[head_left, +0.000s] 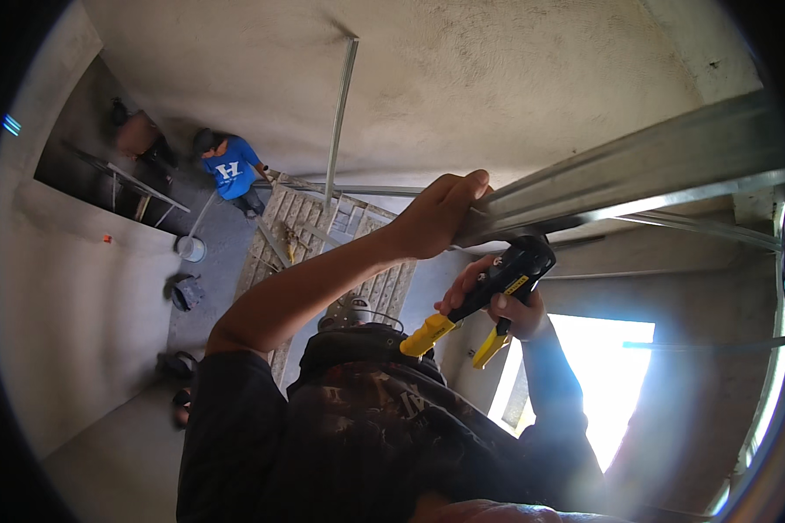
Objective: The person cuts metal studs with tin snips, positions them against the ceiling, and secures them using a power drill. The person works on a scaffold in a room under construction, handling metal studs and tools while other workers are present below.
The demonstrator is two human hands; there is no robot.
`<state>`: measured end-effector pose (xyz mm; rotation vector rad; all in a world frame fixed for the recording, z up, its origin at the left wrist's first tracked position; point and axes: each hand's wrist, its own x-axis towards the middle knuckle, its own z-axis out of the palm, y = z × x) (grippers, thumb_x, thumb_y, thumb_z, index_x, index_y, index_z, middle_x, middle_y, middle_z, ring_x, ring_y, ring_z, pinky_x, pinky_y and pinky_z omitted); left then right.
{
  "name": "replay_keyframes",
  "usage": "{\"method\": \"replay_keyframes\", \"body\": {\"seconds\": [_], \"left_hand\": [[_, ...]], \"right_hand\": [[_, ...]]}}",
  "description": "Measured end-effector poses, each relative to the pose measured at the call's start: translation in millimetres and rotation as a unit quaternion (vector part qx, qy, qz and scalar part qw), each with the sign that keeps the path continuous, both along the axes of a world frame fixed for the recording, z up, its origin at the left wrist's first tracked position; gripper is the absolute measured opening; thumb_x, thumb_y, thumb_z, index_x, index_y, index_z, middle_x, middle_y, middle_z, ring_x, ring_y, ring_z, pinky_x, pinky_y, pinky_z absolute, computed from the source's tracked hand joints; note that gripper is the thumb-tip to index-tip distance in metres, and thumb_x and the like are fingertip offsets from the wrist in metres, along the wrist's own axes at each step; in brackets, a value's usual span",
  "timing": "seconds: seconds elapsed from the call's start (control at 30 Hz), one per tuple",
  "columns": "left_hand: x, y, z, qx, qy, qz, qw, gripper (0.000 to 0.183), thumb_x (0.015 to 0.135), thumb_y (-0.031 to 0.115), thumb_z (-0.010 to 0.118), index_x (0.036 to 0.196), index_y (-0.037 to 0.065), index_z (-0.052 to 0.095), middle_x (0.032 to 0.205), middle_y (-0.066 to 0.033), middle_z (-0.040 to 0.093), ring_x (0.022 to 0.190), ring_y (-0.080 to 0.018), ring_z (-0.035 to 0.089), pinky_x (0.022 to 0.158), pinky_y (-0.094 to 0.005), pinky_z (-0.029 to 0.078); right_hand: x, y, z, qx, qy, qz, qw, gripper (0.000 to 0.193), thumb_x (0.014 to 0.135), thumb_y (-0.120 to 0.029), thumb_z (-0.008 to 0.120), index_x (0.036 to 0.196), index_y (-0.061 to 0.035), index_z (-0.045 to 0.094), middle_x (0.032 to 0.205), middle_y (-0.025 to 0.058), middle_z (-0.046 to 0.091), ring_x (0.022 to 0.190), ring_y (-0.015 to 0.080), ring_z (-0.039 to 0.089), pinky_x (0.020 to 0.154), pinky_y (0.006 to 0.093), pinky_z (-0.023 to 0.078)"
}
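A long grey metal stud (637, 166) runs from the upper right down to the middle of the view. My left hand (440, 213) is closed around its near end, thumb uppermost. Just below, my right hand (523, 314) grips a black stud crimper (506, 275) with yellow handle ends, which point down toward my body and are spread apart. The crimper's head meets the underside of the stud close to my left hand. Whether its jaws are closed on the metal I cannot make out.
Below me are scaffold planks (379, 296). At far left a person in a blue shirt (233, 170) stands by the planks, near a white bucket (192, 249). An upright metal stud (342, 122) stands against the plastered wall. A bright window (584, 375) is at right.
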<state>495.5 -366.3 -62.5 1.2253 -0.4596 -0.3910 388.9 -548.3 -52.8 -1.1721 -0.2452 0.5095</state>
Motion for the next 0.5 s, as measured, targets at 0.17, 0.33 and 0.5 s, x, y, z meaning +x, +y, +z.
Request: {"method": "replay_keyframes", "body": {"seconds": [0.17, 0.33, 0.5], "left_hand": [[9.7, 1.4, -28.0, 0.023, -0.124, 0.021, 0.992, 0.031, 0.103, 0.040, 0.048, 0.103, 0.010, 0.053, 0.073, -0.0046, 0.056, 0.062, -0.0151, 0.053, 0.057, -0.0288, 0.043], [10.7, -9.9, -29.4, 0.013, -0.017, 0.081, 0.996, 0.038, 0.106, 0.041, 0.042, 0.078, 0.015, 0.046, 0.056, 0.0004, 0.045, 0.048, -0.0080, 0.039, 0.046, -0.0232, 0.030], [14.3, -10.3, -1.8, -0.118, 0.002, -0.068, 0.991, 0.047, 0.109, 0.037, 0.036, 0.067, 0.015, 0.039, 0.052, 0.0020, 0.041, 0.043, -0.0071, 0.035, 0.044, -0.0232, 0.027]], "right_hand": [[4.6, 10.9, 6.7, 0.080, 0.018, 0.041, 0.996, 0.032, 0.092, -0.024, 0.064, 0.109, 0.0009, 0.055, 0.095, 0.0189, 0.065, 0.096, 0.0345, 0.068, 0.091, 0.0513, 0.052], [8.6, 8.6, 2.4, 0.123, 0.025, 0.032, 0.992, 0.022, 0.096, -0.023, 0.056, 0.100, -0.0006, 0.055, 0.078, 0.0124, 0.064, 0.079, 0.0208, 0.065, 0.073, 0.0344, 0.050], [8.4, 10.7, 5.8, 0.065, 0.026, 0.003, 0.998, 0.020, 0.097, -0.022, 0.051, 0.096, -0.0022, 0.054, 0.065, 0.0071, 0.060, 0.065, 0.0161, 0.061, 0.062, 0.0275, 0.043]]}}
